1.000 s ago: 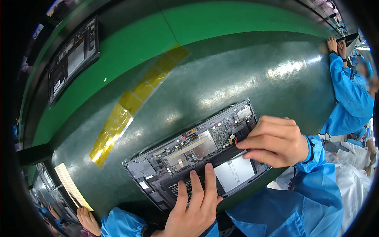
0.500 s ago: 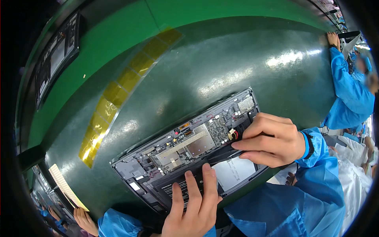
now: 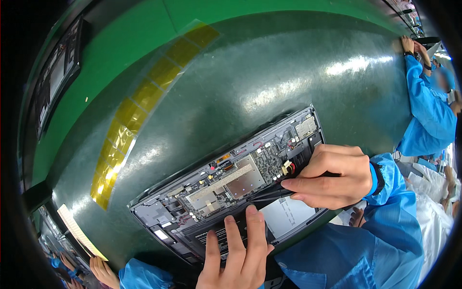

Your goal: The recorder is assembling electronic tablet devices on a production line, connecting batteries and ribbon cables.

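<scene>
An opened laptop base (image 3: 153,210) lies tilted on the dark green work surface in front of me, its inside facing up. Across its middle runs a circuit board (image 3: 244,182) with metal shields. My left hand (image 3: 237,253) is open, its fingers spread and resting on the black battery (image 3: 202,237) along the near side. Over the right part, my right hand (image 3: 334,176) pinches dark tweezers (image 3: 269,195), whose tips point left between board and battery. A silver panel (image 3: 291,217) sits under that hand, and a white connector with coloured wires (image 3: 288,167) is just beyond the fingers.
A strip of amber film squares (image 3: 147,94) lies left of the laptop. Another opened laptop part (image 3: 57,77) is at the far left. A person's hand (image 3: 102,270) touches a pale yellow sheet (image 3: 79,231) at lower left. A blue-sleeved co-worker (image 3: 423,101) is at right.
The laptop and surface sit slightly differently in view. My left hand stays spread on the battery; the tweezers in my right hand remain close to the board's near edge.
</scene>
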Available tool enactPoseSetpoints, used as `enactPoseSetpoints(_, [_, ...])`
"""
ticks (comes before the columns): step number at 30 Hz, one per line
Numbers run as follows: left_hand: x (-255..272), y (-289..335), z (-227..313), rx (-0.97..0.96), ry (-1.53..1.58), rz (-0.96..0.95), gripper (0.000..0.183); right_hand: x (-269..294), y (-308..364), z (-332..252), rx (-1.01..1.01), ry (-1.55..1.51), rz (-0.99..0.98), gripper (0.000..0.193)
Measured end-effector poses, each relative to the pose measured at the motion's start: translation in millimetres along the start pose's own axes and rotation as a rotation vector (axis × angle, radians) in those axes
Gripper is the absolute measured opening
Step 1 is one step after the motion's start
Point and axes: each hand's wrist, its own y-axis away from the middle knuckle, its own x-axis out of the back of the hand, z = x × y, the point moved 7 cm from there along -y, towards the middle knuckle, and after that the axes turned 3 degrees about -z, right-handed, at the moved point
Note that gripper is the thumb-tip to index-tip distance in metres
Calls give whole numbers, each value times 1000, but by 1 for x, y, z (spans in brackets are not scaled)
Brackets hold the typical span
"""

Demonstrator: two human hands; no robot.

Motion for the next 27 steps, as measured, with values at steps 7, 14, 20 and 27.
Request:
enactPoseSetpoints(7, [4,-6,-2,-29,7,-95,46,-3,3,1,-6,14,22,28])
enactPoseSetpoints(14, [3,-2,-2,10,-1,-3,46,-4,1,2,-3,8,28,27])
enactPoseSetpoints(20, [10,-9,-3,-43,-11,-124,48,-4,1,3,-14,-7,15,27])
enactPoseSetpoints(27, [7,-9,-1,-37,-15,-118,47,-6,0,1,-14,-5,-10,27])
